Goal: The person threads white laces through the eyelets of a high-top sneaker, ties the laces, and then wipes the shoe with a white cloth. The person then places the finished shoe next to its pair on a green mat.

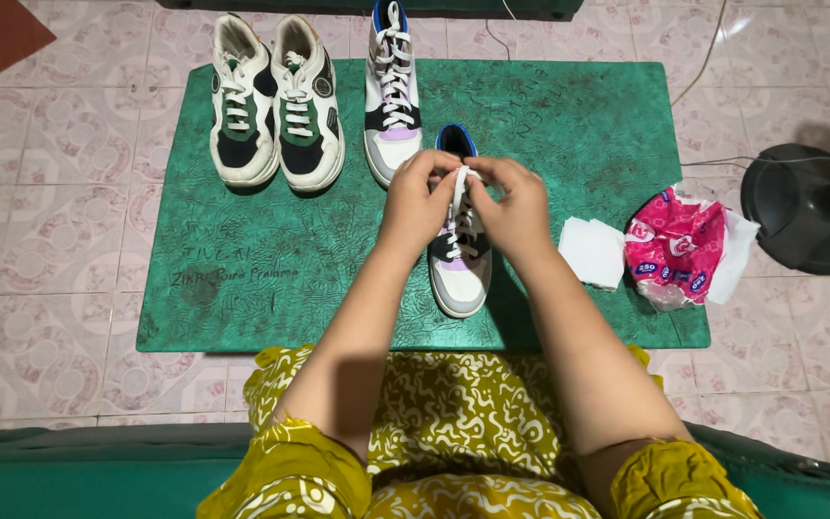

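Observation:
A white, grey and lilac sneaker [460,279] with a blue collar lies on the green table [242,288], toe pointing toward me. My left hand [417,200] and my right hand [511,204] meet over its upper part, both pinching its white laces [457,188]. Its matching sneaker [392,91] stands just beyond on the table, laced, toe toward me.
A pair of white, green and black sneakers [276,101] sits at the table's far left. White tissues [593,252] and a pink tissue pack [676,248] lie at the right edge. A black fan base [804,207] stands on the tiled floor to the right.

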